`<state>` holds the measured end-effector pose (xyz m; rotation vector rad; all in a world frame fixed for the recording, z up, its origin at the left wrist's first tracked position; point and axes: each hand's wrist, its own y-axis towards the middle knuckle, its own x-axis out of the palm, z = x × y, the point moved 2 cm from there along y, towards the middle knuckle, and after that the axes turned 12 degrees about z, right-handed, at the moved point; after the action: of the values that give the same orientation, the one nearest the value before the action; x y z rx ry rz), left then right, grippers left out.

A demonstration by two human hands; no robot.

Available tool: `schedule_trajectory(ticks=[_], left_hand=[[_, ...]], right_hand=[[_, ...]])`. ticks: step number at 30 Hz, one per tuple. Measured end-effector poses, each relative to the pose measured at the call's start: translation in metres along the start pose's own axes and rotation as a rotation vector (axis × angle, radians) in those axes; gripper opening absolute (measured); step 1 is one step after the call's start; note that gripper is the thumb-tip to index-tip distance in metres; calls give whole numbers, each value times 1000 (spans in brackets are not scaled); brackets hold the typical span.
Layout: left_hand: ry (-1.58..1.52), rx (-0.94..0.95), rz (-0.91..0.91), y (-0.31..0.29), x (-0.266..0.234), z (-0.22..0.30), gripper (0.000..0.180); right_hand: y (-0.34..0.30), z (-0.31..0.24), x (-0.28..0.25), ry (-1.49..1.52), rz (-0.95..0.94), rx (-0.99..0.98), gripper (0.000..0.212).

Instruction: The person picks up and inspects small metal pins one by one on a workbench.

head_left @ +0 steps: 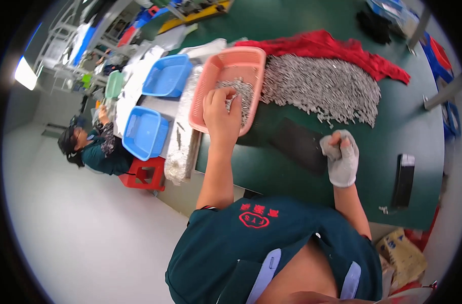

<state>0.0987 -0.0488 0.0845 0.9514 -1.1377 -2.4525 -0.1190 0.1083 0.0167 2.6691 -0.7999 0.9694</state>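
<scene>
My bare left hand [222, 115] is over the pink plastic basket [199, 104], its fingers curled toward the thumb. Whatever lies between the fingertips is too small to make out. Small grey metal-looking pieces [245, 96] lie in the basket beneath it. My right hand [341, 158] wears a whitish glove that leaves thumb and fingertip bare. Its fingers are closed, thumb against forefinger, beside a dark flat pad [298, 144] on the green table. Anything inside that grip is hidden. Beyond, a wide layer of similar grey pieces [320, 86] borders a red cloth [322, 44].
Two blue baskets [164, 76] stand left of the pink one, along a plastic-wrapped strip [183, 131]. At the right lies a black bar-shaped object [404, 182] with a pale end. Metal posts [446, 92] rise at the right edge. Another person [101, 152] sits far left.
</scene>
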Motion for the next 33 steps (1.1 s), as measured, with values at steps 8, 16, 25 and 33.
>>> schedule_trajectory(ticks=[8,16,25,33], left_hand=[[-399,32,-576,-49,70,42,12],[-227,254,-624,-62,118,38,12],[-200,336,-682,-62,134,36,12],[-588,-206,-874,-70,116,36,8]], right_hand=[[5,8,-18,160,-23,67,53],[2,12,-20,-34,14,91,53],[2,5,-16,-24,32,127,48],[1,-1,-11,-89,82,187,57]])
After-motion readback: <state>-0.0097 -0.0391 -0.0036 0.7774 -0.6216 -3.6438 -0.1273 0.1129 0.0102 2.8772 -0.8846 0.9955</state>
